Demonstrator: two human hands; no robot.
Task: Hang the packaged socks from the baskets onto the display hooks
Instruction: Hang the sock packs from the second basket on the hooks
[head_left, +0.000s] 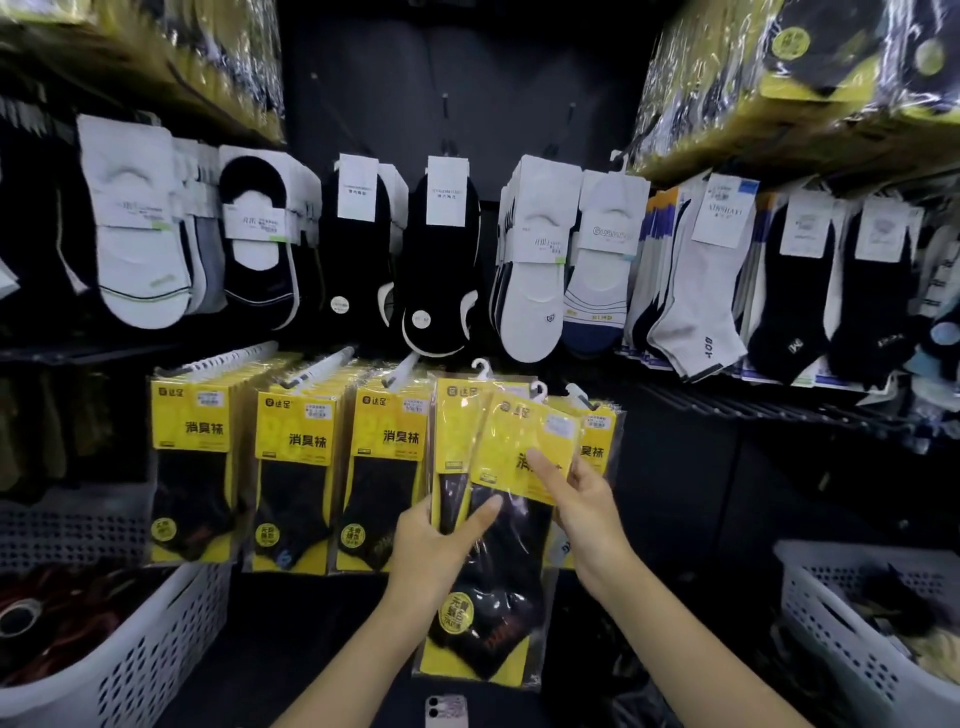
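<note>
My left hand (439, 540) grips a stack of yellow-and-black sock packs (460, 447) by its lower left edge, thumb across the front. My right hand (582, 501) pinches the front sock pack (524, 441), which is tilted to the right, its white hanger (539, 391) near a display hook (579, 394). Three full hooks of the same yellow packs (296, 457) hang to the left. A few more of those packs hang behind my right hand on the right hook.
White perforated baskets stand at the lower left (140, 660) and lower right (852, 649), both holding dark goods. Rows of white and black socks (441, 260) hang above. A phone (445, 711) lies at the bottom edge. Wrapped yellow bundles sit on the top shelves.
</note>
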